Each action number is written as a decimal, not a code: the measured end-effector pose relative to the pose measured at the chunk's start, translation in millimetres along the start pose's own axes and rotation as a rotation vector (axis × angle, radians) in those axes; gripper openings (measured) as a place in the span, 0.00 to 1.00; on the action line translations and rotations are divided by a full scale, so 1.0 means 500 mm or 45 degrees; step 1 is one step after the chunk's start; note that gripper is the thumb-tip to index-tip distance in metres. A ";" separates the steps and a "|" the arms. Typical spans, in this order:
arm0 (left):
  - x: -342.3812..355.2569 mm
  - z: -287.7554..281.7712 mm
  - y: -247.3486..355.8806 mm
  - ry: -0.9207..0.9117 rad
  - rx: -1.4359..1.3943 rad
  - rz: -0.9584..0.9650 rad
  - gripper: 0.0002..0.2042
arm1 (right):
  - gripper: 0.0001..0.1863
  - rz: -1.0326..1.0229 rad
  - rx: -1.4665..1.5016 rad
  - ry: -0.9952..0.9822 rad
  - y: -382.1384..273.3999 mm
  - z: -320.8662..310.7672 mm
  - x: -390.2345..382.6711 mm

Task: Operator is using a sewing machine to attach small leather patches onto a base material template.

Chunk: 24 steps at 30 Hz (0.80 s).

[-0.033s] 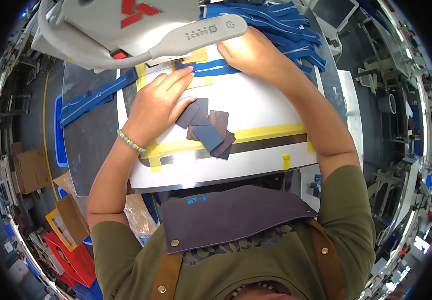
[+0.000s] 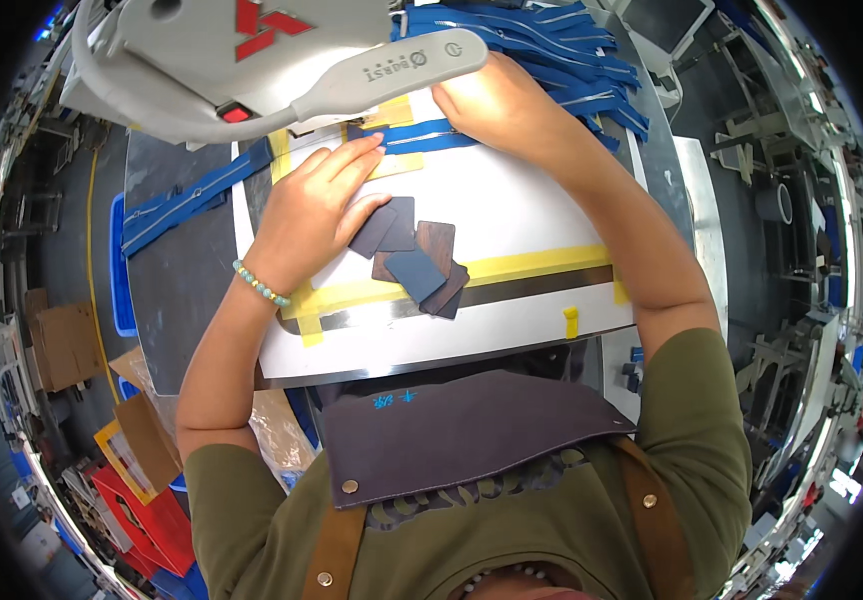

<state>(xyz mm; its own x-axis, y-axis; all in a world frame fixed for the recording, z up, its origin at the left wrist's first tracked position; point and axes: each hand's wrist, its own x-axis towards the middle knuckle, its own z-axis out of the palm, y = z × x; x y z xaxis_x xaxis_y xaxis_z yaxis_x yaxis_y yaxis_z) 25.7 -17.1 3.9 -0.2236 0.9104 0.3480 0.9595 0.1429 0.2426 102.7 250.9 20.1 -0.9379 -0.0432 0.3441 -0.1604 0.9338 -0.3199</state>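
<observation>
Under the light grey sewing machine head (image 2: 212,60), a blue zipper (image 2: 430,137) lies crosswise. My left hand (image 2: 317,205) rests flat, fingers stretched out, with the fingertips at the zipper's left end beside a small dark patch (image 2: 357,132). Its thumb reaches the edge of a loose pile of small dark and brown rectangular patches (image 2: 417,262). My right hand (image 2: 497,110) is by the zipper's right end; the lamp arm (image 2: 392,72) covers part of its fingers, so its grip does not show. Further left, a joined length of blue zipper (image 2: 197,198) trails across the table.
A heap of blue zippers (image 2: 522,35) covers the back right of the table. Yellow tape (image 2: 512,267) edges the white work surface (image 2: 522,215). A blue bin (image 2: 122,265) stands beyond the left edge. Cardboard (image 2: 147,425) and a red box (image 2: 142,515) stand at lower left.
</observation>
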 end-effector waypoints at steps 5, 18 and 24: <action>0.007 -0.004 0.002 -0.028 -0.124 -0.078 0.21 | 0.14 -0.055 0.280 0.146 0.010 0.049 0.011; 0.014 -0.008 0.006 -0.057 -0.105 -0.088 0.21 | 0.28 0.462 1.890 0.066 0.041 0.027 0.030; 0.008 -0.007 0.007 0.057 0.072 -0.016 0.19 | 0.13 0.328 0.868 0.042 0.003 -0.127 0.038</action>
<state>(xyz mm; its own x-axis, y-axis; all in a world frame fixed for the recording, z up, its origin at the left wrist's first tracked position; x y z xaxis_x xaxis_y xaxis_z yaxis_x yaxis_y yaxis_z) 27.4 -14.3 9.2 -0.2415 0.8905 0.3856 0.9646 0.1769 0.1956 104.4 274.0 82.3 -0.9638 0.1684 0.2067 -0.1020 0.4836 -0.8693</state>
